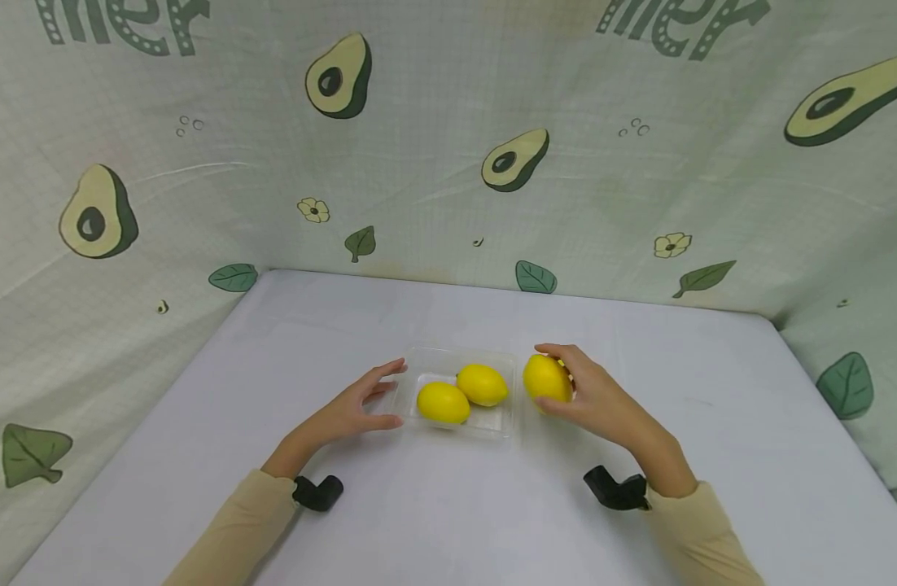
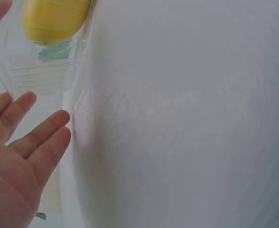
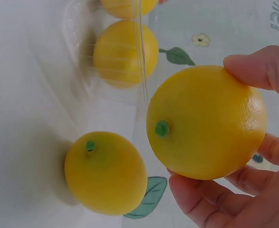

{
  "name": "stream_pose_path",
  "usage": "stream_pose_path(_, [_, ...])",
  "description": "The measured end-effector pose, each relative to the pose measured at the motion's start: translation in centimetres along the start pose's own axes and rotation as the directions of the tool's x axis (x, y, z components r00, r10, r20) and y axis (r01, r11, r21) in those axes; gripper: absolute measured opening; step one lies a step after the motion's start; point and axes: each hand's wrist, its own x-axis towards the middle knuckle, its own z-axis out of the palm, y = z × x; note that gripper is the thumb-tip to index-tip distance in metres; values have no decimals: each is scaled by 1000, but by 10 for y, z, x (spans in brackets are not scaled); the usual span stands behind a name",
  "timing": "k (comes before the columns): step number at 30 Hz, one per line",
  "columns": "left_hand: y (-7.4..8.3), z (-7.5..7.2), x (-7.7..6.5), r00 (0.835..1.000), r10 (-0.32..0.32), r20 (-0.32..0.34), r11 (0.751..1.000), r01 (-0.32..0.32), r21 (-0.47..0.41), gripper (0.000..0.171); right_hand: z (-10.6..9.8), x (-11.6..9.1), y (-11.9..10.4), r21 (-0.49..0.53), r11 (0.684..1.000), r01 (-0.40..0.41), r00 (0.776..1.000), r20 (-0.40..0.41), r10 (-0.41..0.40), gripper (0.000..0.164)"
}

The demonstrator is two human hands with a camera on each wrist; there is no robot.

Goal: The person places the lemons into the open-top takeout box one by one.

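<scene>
My right hand [image 1: 595, 399] grips a yellow lemon [image 3: 206, 123] with a green stem nub, thumb on one side and fingers on the other. This lemon is just right of a clear plastic box [image 1: 437, 358]. Inside the box lie two more lemons, a front-left one [image 1: 443, 403] and a back-right one [image 1: 482, 385]. Outside the box, a further lemon [image 3: 106, 173] sits on the table near the held one; the head view mostly hides it. At the box's left side, my left hand [image 1: 349, 407] has its fingers spread and holds nothing; whether the fingertips touch the wall I cannot tell.
A white cloth covers the table [image 1: 434, 513]. Behind it and along the sides hangs a pale curtain [image 1: 419, 163] printed with avocados and leaves. Both wrists carry black camera mounts, one on the left [image 1: 318, 493] and one on the right [image 1: 615, 488].
</scene>
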Motion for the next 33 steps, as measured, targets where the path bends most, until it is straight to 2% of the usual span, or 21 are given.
stream_pose_path(13, [0,0,0,1000,-12,-5,1000,11,-10,86,12,7,-16,30,998,60,998,12,-61,62])
stream_pose_path(23, [1,1,1,1000,-21,-15,1000,21,12,86,19,10,-24,91,995,52,997,47,-56,59])
stream_pose_path(28, [2,1,1,1000,-18,-12,1000,18,15,86,26,13,-29,104,989,107,993,31,-111,60])
stream_pose_path(33, [3,0,0,1000,-18,-12,1000,18,14,86,34,14,-29,43,982,182,982,43,-184,59])
